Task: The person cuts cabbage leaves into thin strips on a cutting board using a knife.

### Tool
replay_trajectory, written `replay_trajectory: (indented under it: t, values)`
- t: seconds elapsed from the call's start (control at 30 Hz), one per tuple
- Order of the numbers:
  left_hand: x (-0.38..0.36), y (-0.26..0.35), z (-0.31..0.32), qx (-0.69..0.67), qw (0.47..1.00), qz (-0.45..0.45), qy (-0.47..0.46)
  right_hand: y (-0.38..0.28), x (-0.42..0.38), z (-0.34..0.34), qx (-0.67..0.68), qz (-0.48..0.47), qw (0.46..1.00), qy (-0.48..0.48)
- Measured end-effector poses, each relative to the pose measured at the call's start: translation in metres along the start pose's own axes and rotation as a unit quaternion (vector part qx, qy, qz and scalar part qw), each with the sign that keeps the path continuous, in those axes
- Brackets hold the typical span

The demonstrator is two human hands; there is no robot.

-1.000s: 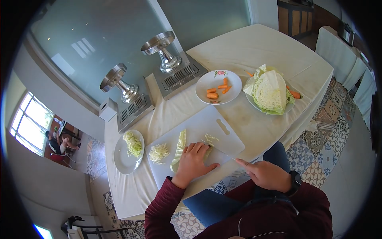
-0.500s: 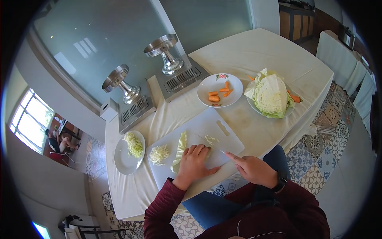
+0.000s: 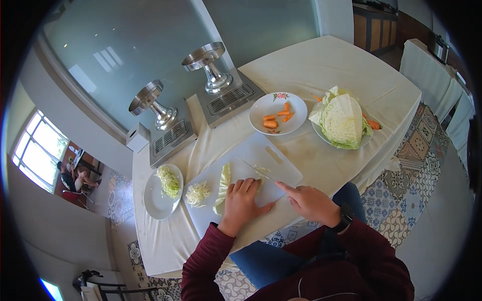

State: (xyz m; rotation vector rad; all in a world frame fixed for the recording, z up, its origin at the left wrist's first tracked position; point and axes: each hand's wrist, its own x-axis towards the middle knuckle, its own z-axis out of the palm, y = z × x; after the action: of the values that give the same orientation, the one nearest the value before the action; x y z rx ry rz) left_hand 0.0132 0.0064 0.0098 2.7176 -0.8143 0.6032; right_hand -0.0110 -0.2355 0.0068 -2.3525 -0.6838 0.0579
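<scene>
My right hand (image 3: 314, 204) grips a knife (image 3: 255, 168), its thin blade angled over the white cutting board (image 3: 287, 173) beside my left fingertips. My left hand (image 3: 244, 203) presses down with bent fingers on a piece of cabbage (image 3: 259, 186), mostly hidden beneath it. Fine cabbage shreds (image 3: 263, 171) lie by the blade. Left of that hand rests a pale cabbage wedge (image 3: 222, 188), and beyond it a heap of shredded cabbage (image 3: 198, 194) sits on the board.
A white plate (image 3: 156, 206) with more shredded cabbage stands at left. Behind the board is a bowl (image 3: 296, 123) of carrot pieces; a large cut cabbage (image 3: 341, 119) with carrots fills another plate at right. Two metal stands (image 3: 216, 80) occupy the back. A person (image 3: 70, 178) sits far left.
My right hand has moved slightly left and up, and more of the knife blade shows. The cutting board has slid a little left. My left hand stays over the cabbage piece.
</scene>
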Motion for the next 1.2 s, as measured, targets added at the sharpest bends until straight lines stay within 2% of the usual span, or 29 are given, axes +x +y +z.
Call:
replay_trajectory:
  t: [0.23,0.43,0.73,1.2]
  values:
    - [0.001,-0.009,0.003,0.006,1.000,-0.018,-0.005,-0.001,0.013,-0.005,-0.009,-0.012,1.000,-0.003]
    - [0.002,-0.036,0.001,-0.095,0.994,0.021,-0.044,-0.005,0.012,-0.019,-0.005,-0.032,0.998,-0.046]
    - [-0.001,-0.033,0.008,-0.021,1.000,-0.006,0.005,-0.010,0.006,-0.017,-0.052,-0.028,0.997,-0.048]
    - [-0.002,-0.032,0.010,-0.036,0.999,-0.019,0.018,-0.021,-0.011,-0.020,-0.037,-0.018,0.998,-0.049]
